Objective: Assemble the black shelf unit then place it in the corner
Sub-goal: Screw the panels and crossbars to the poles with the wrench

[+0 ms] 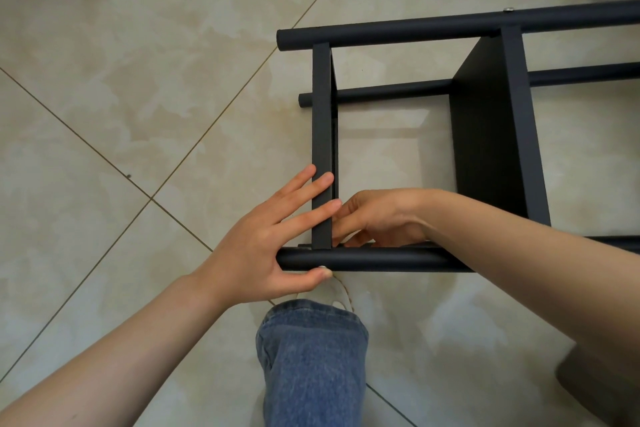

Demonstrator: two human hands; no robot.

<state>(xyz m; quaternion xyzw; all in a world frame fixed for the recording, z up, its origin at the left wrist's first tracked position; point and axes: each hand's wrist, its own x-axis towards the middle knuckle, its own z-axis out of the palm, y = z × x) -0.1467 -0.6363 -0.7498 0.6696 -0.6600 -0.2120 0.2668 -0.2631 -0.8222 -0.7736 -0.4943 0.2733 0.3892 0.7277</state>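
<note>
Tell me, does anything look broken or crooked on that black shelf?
Nothing stands out. The black shelf unit lies on its side on the tiled floor, its panels square to the poles, with no dents or spills. The left hand rests on the end panel while the right hand reaches to the joint.

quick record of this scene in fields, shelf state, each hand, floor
shelf unit: black, lying on its side on tiled floor
left hand: fingers straight against end panel, thumb by screw head on near pole
right hand: inside frame at panel-pole joint, fingers curled; contents hidden
foreground: jeans-clad knee
</note>
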